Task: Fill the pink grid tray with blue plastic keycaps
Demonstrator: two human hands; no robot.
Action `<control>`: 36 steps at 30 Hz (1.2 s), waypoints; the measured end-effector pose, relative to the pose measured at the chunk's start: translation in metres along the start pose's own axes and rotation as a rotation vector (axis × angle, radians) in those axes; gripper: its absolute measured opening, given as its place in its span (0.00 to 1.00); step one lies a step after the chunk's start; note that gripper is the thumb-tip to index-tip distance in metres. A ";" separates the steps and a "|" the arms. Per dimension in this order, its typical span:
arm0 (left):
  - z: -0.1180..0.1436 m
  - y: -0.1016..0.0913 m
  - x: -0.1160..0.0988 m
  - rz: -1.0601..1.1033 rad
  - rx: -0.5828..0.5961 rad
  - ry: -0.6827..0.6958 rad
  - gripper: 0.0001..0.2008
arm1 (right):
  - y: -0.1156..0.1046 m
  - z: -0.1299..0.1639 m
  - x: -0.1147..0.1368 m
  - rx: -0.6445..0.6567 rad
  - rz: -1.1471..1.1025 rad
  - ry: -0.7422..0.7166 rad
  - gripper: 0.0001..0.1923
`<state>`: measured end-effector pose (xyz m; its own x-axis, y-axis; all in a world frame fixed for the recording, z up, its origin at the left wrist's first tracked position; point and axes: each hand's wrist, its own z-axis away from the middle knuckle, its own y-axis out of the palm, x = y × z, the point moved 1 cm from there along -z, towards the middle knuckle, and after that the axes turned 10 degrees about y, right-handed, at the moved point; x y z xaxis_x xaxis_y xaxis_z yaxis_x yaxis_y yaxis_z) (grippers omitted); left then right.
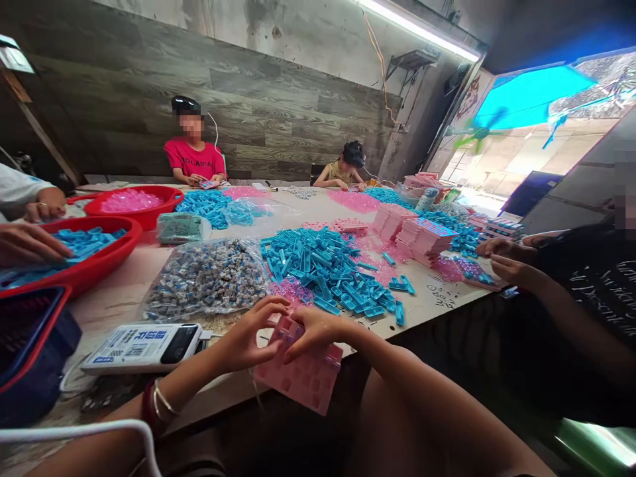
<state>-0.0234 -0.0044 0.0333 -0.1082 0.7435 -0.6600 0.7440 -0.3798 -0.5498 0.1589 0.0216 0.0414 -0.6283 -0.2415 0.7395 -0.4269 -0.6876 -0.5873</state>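
A pink plastic panel with rows of square recesses (303, 374) tilts over the table's front edge, gripped by my hands. My left hand (253, 334) holds its upper left edge, thumb and fingers curved around the corner. My right hand (318, 328) lies over the top of the panel, thumb pressed on its face; whether a small part sits under the fingers I cannot make out. Just beyond my hands is a heap of blue plastic pieces (318, 265), with small clear pink pieces (293, 289) beside it. Left of that lies a clear bag of small grey-and-blue parts (209, 278).
A white power bank (144, 346) with a cable lies left of my forearm. Red basins (132, 232) and a dark basket (34, 351) stand at the left. Stacked pink panels (422, 242) stand at the right. Co-workers sit around the table, hands on parts.
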 end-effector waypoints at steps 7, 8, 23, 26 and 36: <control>0.002 -0.003 0.010 -0.092 -0.170 -0.108 0.11 | 0.012 0.001 0.001 0.011 -0.210 -0.020 0.16; 0.002 -0.004 0.013 -0.086 -0.205 -0.143 0.12 | 0.013 0.001 0.001 0.005 -0.218 -0.015 0.16; 0.001 0.000 0.020 -0.077 -0.012 -0.279 0.13 | 0.011 -0.006 -0.004 -0.384 0.215 -0.132 0.22; 0.001 -0.001 0.021 -0.154 -0.013 -0.308 0.11 | 0.004 -0.001 -0.006 -0.355 0.330 -0.167 0.30; 0.002 -0.017 0.023 -0.871 -0.084 -0.213 0.08 | -0.009 0.013 0.002 -0.254 0.362 -0.259 0.19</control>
<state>-0.0402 0.0184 0.0261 -0.7699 0.6282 -0.1121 0.3857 0.3182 -0.8660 0.1698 0.0181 0.0524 -0.5970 -0.6171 0.5127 -0.3769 -0.3483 -0.8582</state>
